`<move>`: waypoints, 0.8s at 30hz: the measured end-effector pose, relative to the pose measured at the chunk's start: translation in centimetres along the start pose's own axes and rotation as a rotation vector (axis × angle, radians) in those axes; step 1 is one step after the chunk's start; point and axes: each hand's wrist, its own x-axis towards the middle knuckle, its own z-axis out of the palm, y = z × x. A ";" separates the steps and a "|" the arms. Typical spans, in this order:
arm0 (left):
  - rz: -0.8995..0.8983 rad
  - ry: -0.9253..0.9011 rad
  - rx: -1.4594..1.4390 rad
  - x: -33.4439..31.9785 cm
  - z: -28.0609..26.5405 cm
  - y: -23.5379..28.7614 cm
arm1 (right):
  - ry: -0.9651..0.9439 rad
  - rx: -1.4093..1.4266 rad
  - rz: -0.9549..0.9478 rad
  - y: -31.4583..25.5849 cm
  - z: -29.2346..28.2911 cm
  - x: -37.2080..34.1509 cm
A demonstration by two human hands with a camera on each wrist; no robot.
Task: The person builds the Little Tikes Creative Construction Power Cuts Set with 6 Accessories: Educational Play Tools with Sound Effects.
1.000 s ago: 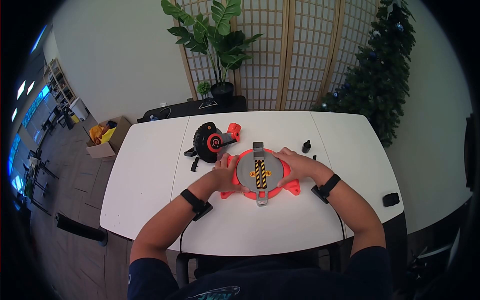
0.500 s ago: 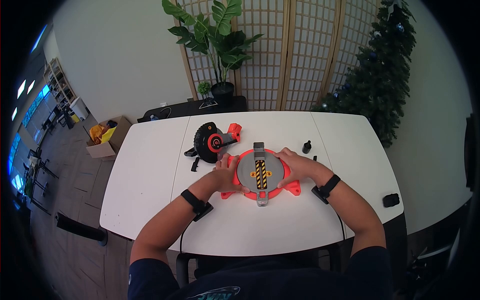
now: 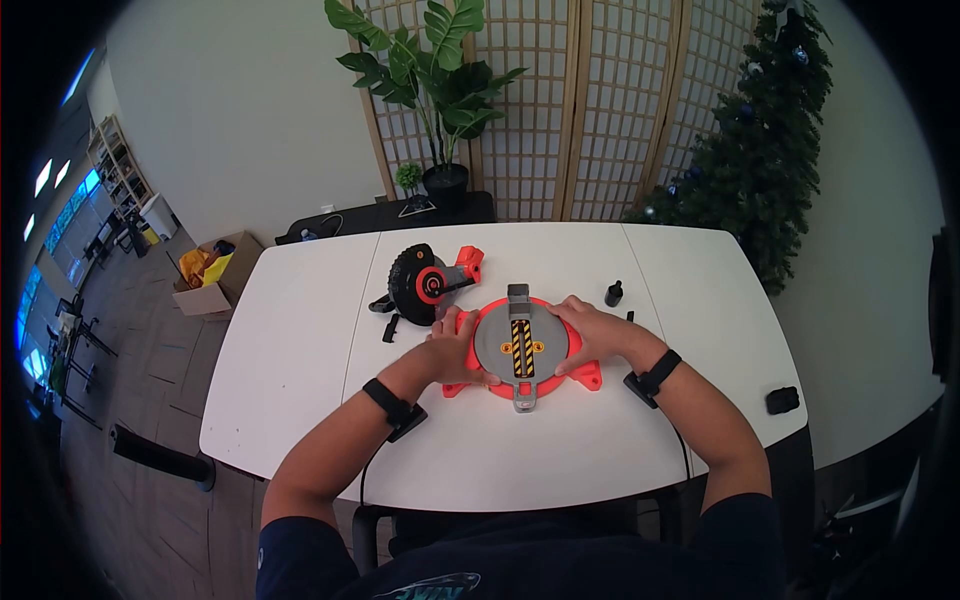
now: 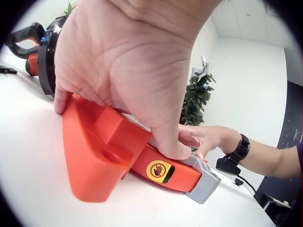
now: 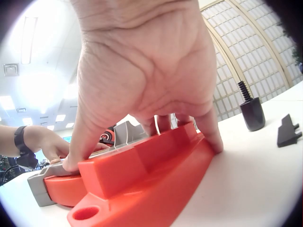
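Observation:
A red-and-grey miter saw base (image 3: 493, 335) lies flat on the white table, its round grey top marked by a black-and-yellow striped slot. My left hand (image 3: 452, 352) grips its left side, thumb on the near rim and fingers spread over the far red edge. Opposite it, my right hand (image 3: 594, 334) holds the right side, its thumb on the top near the rim. In the left wrist view the palm of the left hand (image 4: 128, 71) arches over a red side foot (image 4: 90, 156). Fingers of the right hand (image 5: 147, 66) reach over the red side in the right wrist view.
Behind and left sits the saw head (image 3: 410, 285) with its black round guard. A small black bar (image 3: 390, 329) lies before it. Right of the base stand a black threaded knob (image 5: 253, 114) and a small black clip (image 5: 287, 132). A black object (image 3: 782, 400) lies far right.

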 end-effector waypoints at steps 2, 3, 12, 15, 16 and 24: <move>-0.005 0.001 0.003 0.0 0.0 0.0 | -0.001 -0.005 -0.001 -0.1 0.0 0.0; -0.009 0.003 0.006 0.0 0.1 0.0 | -0.001 -0.005 -0.001 -0.1 0.0 0.0; -0.012 0.013 0.003 -0.1 0.1 0.1 | -0.007 0.004 -0.009 0.2 0.0 0.1; -0.009 0.021 0.009 -0.1 0.2 0.1 | -0.011 0.003 -0.009 0.0 0.0 0.0; -0.009 0.022 0.008 -0.1 0.2 0.1 | -0.027 0.003 0.003 -0.1 -0.1 0.0; 0.001 0.009 -0.022 -0.5 -0.3 0.1 | -0.054 0.016 0.020 -0.3 -0.3 -0.1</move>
